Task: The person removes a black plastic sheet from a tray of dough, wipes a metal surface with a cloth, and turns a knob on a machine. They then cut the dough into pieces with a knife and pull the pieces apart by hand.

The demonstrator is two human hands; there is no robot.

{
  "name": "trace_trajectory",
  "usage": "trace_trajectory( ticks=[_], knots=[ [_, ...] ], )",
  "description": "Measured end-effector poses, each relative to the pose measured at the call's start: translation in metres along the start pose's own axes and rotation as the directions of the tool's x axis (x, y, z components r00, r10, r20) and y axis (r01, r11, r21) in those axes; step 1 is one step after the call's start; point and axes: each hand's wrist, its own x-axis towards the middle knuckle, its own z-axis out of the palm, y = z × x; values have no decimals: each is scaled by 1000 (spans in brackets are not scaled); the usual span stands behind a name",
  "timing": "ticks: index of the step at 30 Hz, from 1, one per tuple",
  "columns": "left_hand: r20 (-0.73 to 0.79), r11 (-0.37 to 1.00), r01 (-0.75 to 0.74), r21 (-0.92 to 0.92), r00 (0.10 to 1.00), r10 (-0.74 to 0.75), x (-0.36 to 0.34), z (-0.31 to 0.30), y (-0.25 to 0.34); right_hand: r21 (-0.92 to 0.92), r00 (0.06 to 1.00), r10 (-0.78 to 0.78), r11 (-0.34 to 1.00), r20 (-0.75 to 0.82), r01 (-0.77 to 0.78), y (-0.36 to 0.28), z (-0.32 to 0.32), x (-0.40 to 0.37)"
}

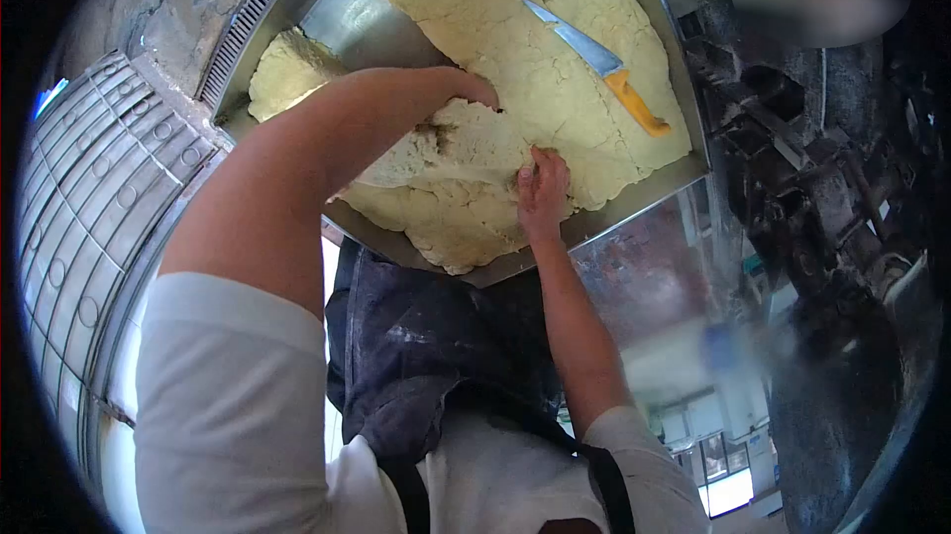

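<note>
A large mass of pale yellow dough lies in a metal trough, its surface cracked. My left hand reaches across it, bent down against the dough; most of its fingers are hidden. Nearer my body, my right hand has its fingers curled on the edge of a rougher dough piece that lies between both hands. This piece has a dark patch on its surface. A knife with a yellow handle rests flat on the dough beyond my right hand, blade pointing up and left.
The metal trough has raised walls around the dough. A separate dough lump sits at its left end. A wire grille stands at the left. Dark, dusty machinery is on the right. My dark apron is close to the trough's near edge.
</note>
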Motion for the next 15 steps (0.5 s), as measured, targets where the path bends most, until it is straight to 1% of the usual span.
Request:
trace_trajectory(
  ticks=[1,2,3,4,5,6,7,9,10,11,15],
  knots=[
    [-5,1000,3,5,1000,-3,-16,-9,39,37,1000,-11,999,-4,11,2,0,-3],
    [18,988,154,17,988,-154,-33,-16,76,73,1000,-23,997,-4,23,6,1,-5],
    [44,953,301,26,952,-302,-40,-15,94,73,1000,-26,997,2,26,7,-2,-8],
    [47,954,300,21,953,-300,-37,-9,84,149,999,-52,988,7,50,9,-5,-13],
    [43,988,-89,125,996,84,-38,-6,77,223,997,-81,972,8,77,12,-8,-15],
    [78,861,-457,224,889,452,-30,-2,57,223,996,-84,972,10,80,10,-12,-15],
    [76,862,-456,222,889,451,-16,4,35,248,996,-76,967,42,63,7,-17,-15],
    [93,934,-223,279,974,205,5,23,-1,275,994,-65,961,87,39,6,-17,-17],
    [116,913,377,157,911,-396,-30,-3,105,189,997,-57,981,49,47,6,-11,-16],
    [113,912,377,163,911,-397,-29,-6,101,97,998,-56,994,4,55,6,-6,-12],
    [191,975,192,115,959,-211,-3,27,34,113,1000,-21,993,-5,22,0,-1,-9]
  ],
)
